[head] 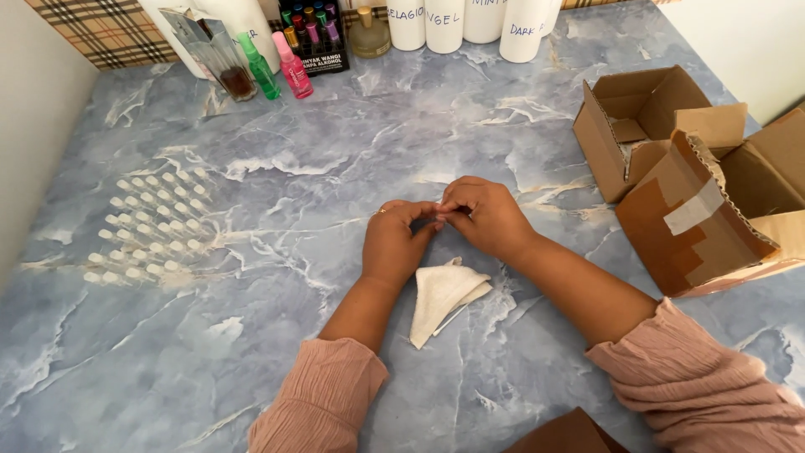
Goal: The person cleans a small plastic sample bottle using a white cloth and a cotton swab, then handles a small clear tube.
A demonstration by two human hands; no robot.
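My left hand (394, 239) and my right hand (486, 216) meet fingertip to fingertip over the blue marbled table (335, 134). Together they pinch a very small item (438, 220) that the fingers mostly hide; I cannot tell what it is. A ring shows on a left finger. Just below the hands lies a folded white cloth (440, 295), with something thin and flat sticking out from under it. Pink sleeves cover both forearms.
Rows of several small clear vials (151, 226) lie at the left. Two open cardboard boxes (646, 126) (721, 210) stand at the right. At the back are small coloured spray bottles (277, 67), a glass perfume bottle (220, 59), white containers (470, 21) and an amber bottle (369, 33).
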